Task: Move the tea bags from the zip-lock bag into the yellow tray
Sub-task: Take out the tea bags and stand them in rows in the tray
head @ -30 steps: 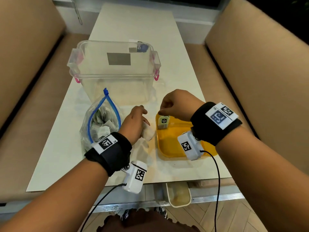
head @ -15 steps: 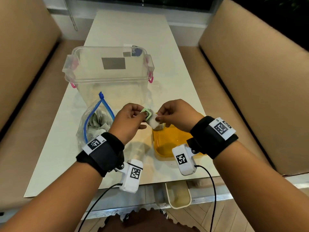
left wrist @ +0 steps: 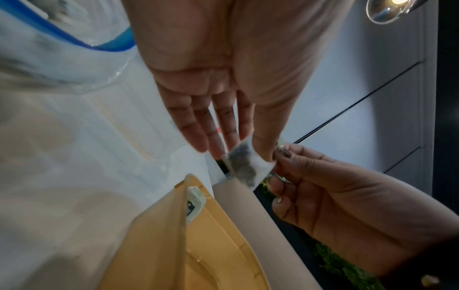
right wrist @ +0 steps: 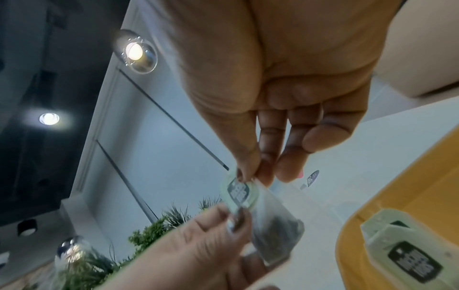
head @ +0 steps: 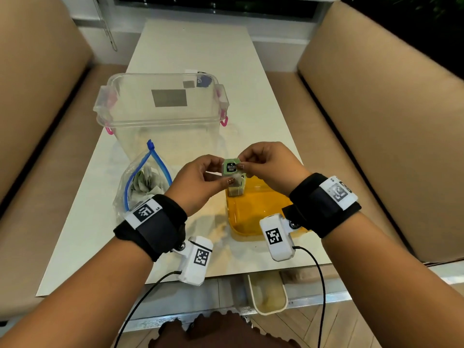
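A tea bag with a green tag hangs between both hands, just above the far left corner of the yellow tray. My left hand pinches the sachet between thumb and fingers. My right hand pinches the tag from the right. Another tea bag stands in the tray's far left corner. The zip-lock bag, blue-edged and open, lies left of my left wrist with several tea bags inside.
A clear plastic box with pink clips stands behind the bag and tray. The white table runs on beyond it. Beige benches flank both sides. A small cream bin hangs below the near table edge.
My right hand left the tea bag standing in the tray and rose to meet the left hand. The left hand carried its tea bag over, and the right hand now pinches its tag.
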Action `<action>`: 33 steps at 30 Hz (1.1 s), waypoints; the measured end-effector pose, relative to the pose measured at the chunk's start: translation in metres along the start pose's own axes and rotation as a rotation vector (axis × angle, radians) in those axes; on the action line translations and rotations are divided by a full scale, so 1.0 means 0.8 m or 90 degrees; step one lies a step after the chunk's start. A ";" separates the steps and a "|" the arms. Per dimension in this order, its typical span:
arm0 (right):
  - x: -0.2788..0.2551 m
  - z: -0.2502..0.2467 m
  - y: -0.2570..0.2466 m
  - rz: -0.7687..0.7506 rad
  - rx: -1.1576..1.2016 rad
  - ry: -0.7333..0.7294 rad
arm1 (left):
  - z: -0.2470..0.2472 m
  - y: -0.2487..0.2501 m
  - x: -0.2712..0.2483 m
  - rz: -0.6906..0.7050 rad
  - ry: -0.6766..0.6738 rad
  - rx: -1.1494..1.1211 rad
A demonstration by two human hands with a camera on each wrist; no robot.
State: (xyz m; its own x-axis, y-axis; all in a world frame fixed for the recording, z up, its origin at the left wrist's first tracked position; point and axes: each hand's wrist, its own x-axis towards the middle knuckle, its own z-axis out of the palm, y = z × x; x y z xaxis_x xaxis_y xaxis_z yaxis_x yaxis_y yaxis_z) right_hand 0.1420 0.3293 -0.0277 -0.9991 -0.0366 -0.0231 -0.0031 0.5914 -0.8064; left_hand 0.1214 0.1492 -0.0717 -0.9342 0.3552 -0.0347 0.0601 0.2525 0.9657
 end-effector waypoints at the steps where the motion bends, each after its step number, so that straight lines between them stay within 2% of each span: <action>1: -0.001 -0.002 0.001 0.006 0.014 -0.001 | 0.001 -0.003 -0.001 -0.005 -0.008 0.026; 8: 0.002 -0.006 0.005 -0.029 -0.110 0.009 | 0.008 -0.009 -0.001 -0.001 -0.006 0.106; 16: 0.008 -0.018 0.002 -0.039 -0.200 -0.014 | 0.012 -0.013 0.000 0.011 0.041 0.128; 20: 0.009 -0.021 0.006 -0.036 -0.173 -0.018 | 0.012 -0.014 0.000 0.008 0.060 0.102; 26: 0.009 -0.025 0.008 -0.031 -0.151 -0.030 | 0.011 -0.012 0.000 0.005 0.031 0.104; 33: 0.011 -0.029 0.003 -0.033 -0.179 -0.040 | 0.016 -0.015 0.002 0.002 0.035 0.106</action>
State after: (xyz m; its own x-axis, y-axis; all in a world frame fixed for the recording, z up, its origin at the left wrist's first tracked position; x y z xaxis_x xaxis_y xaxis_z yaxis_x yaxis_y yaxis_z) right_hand 0.1325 0.3493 -0.0162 -0.9926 -0.1172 -0.0302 -0.0744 0.7874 -0.6119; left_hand 0.1234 0.1581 -0.0865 -0.9514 0.3075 -0.0134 0.1163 0.3994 0.9094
